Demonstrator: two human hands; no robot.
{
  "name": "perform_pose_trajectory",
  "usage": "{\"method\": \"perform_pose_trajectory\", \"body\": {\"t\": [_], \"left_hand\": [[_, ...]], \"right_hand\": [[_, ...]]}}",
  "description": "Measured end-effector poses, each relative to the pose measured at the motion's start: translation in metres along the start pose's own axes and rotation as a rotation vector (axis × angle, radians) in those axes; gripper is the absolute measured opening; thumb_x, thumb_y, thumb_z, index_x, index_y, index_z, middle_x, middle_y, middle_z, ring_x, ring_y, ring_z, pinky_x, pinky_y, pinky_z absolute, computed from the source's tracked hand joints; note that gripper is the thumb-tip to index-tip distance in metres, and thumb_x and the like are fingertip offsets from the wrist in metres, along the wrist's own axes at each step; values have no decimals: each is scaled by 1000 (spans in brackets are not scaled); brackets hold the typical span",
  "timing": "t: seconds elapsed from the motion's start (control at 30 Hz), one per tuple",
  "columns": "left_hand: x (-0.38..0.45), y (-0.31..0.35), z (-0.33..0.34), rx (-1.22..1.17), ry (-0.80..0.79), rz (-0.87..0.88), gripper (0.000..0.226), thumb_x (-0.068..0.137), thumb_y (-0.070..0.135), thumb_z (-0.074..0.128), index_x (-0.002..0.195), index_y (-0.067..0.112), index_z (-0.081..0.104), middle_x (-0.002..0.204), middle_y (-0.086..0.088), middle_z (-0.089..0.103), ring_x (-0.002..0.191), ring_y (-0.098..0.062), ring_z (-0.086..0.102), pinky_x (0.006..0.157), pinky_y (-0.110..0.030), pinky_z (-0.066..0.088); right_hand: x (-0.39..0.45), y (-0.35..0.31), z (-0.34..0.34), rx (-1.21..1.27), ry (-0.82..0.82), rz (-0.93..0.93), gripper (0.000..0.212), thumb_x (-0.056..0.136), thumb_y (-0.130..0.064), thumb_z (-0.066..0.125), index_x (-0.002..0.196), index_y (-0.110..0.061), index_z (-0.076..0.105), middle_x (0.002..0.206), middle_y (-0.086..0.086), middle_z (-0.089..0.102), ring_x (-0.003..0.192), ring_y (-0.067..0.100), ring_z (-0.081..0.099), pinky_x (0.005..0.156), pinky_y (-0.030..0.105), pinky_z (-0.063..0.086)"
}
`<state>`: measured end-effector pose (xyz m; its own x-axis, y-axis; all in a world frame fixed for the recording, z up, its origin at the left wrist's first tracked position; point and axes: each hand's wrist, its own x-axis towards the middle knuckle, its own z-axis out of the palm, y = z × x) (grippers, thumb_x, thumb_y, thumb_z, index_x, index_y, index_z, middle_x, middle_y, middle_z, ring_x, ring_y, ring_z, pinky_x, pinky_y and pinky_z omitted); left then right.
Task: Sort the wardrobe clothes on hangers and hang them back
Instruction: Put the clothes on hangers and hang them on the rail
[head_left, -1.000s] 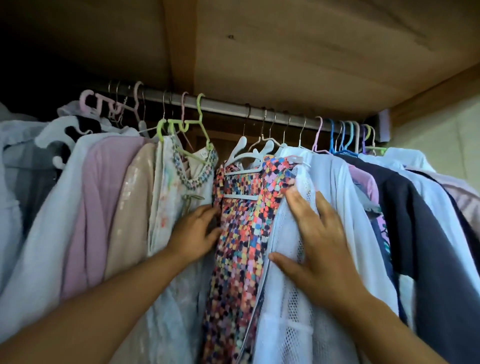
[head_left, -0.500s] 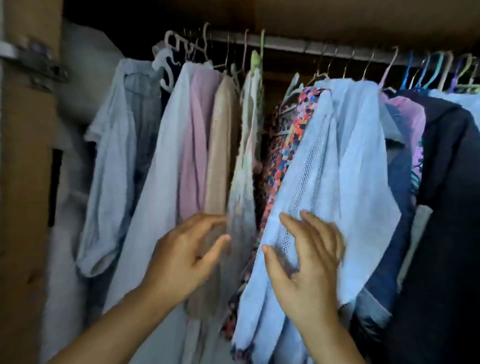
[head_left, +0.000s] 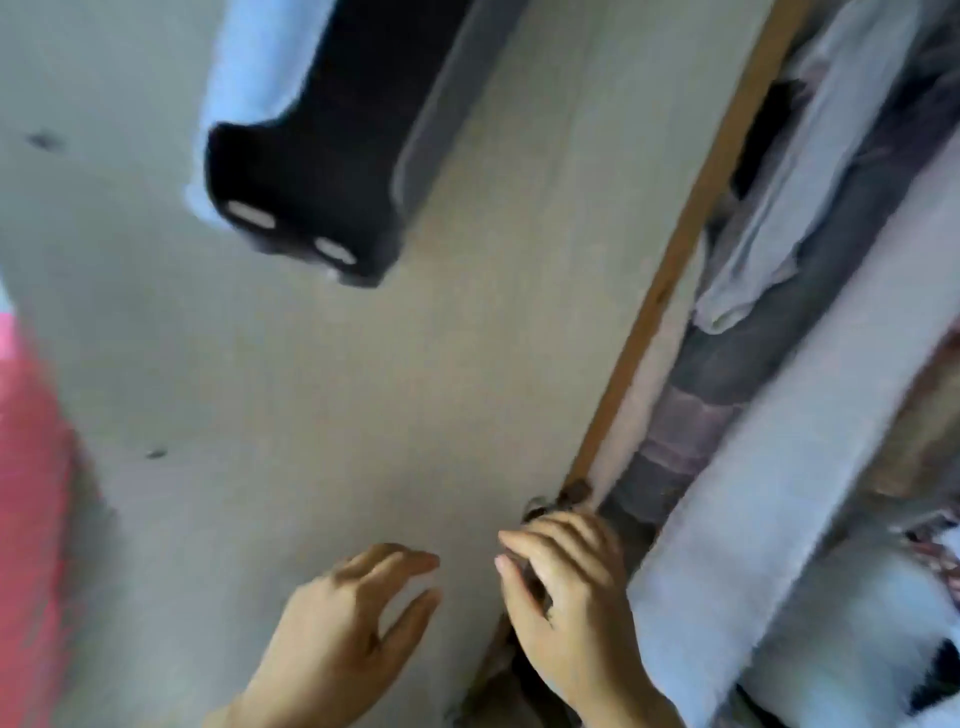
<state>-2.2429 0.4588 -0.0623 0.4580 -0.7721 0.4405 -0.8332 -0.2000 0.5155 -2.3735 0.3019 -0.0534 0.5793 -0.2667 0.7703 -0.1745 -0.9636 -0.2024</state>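
Observation:
The view is blurred and tilted. Hanging clothes fill the right side: a pale blue garment (head_left: 769, 519), a grey one (head_left: 779, 338) and a light sleeve (head_left: 779, 182). No hangers or rail show. My right hand (head_left: 566, 597) is low, by the wardrobe's wooden edge (head_left: 675, 260) and a small dark hinge (head_left: 571, 493), with its fingers apart and nothing visibly held. In front of the grey-beige door panel (head_left: 311, 389) is my left hand (head_left: 353, 623), open and empty, a short gap left of the right hand.
A black item with two white ovals (head_left: 322, 130), backed by light blue cloth, hangs against the panel at the top. A pink shape (head_left: 31, 493) runs along the left border.
The view has swung left and down, from the clothes rail to the door panel. Both hands have come off the hanging clothes and now sit near the wardrobe's edge.

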Motion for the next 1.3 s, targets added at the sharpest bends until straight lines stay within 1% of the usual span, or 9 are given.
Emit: {"method": "perform_pose_trajectory", "body": {"t": [0.2,0.3,0.4,0.53,0.63,0.8,1.0,1.17,1.3], "left_hand": [[-137,-102,-83,174,108,-487,27,77,55,47,91,40,66,85,27,64,73,3,60,52,-10,44],[-205,-139,-128,210,217,-747,33,75,55,47,101,40,58,85,27,65,70,3,63,55,-17,50],[-267,-162,-165,286,290,-938,34,75,55,46,103,41,60,88,26,66,74,2,65,56,-16,48],[-333,-172,-203,313,348,-1168,20,88,41,59,106,50,57,99,28,62,95,1,63,70,-16,44],[-377,-174,-217,326,410,-1285,21,87,43,61,105,53,56,91,36,55,89,5,62,65,-10,39],[-431,-175,-224,301,562,-1459,35,78,58,44,102,39,63,80,24,66,70,10,61,54,-21,53],[-464,-196,-234,354,723,-1648,47,77,63,41,105,36,67,80,40,54,80,18,57,60,-10,43],[-476,-241,-253,340,822,-1845,57,72,68,35,108,36,67,81,35,58,83,18,54,62,-13,43],[-487,-295,-271,261,823,-1991,49,75,65,43,111,39,64,85,30,62,85,14,56,66,-10,41]], "right_hand": [[-20,-126,124,405,-190,-238,11,80,-20,64,76,-12,71,76,-4,64,76,18,58,76,26,46],[-24,-198,170,574,-257,-331,23,90,-26,54,77,-14,70,76,-4,61,78,16,55,75,25,45],[-29,-265,209,708,-318,-425,17,85,-24,57,78,-14,70,76,-4,62,78,14,54,73,25,44],[-39,-343,250,820,-462,-520,14,78,-23,60,79,-14,71,76,-6,62,78,12,53,69,24,44],[-47,-388,273,921,-636,-558,13,78,-26,60,87,-20,67,78,-8,62,81,10,54,67,24,49],[-53,-457,304,979,-917,-665,26,78,-33,55,103,-27,61,80,-9,61,82,7,54,69,19,46],[-61,-540,359,1053,-1112,-830,30,79,-34,54,105,-22,65,82,-19,59,84,1,50,77,5,35],[-66,-615,427,1053,-1229,-917,34,75,-29,63,107,-15,67,84,-11,65,87,10,57,75,16,44],[-75,-678,489,1027,-1268,-1021,32,76,-31,58,101,-14,68,89,-4,66,87,20,60,75,25,48]]}}
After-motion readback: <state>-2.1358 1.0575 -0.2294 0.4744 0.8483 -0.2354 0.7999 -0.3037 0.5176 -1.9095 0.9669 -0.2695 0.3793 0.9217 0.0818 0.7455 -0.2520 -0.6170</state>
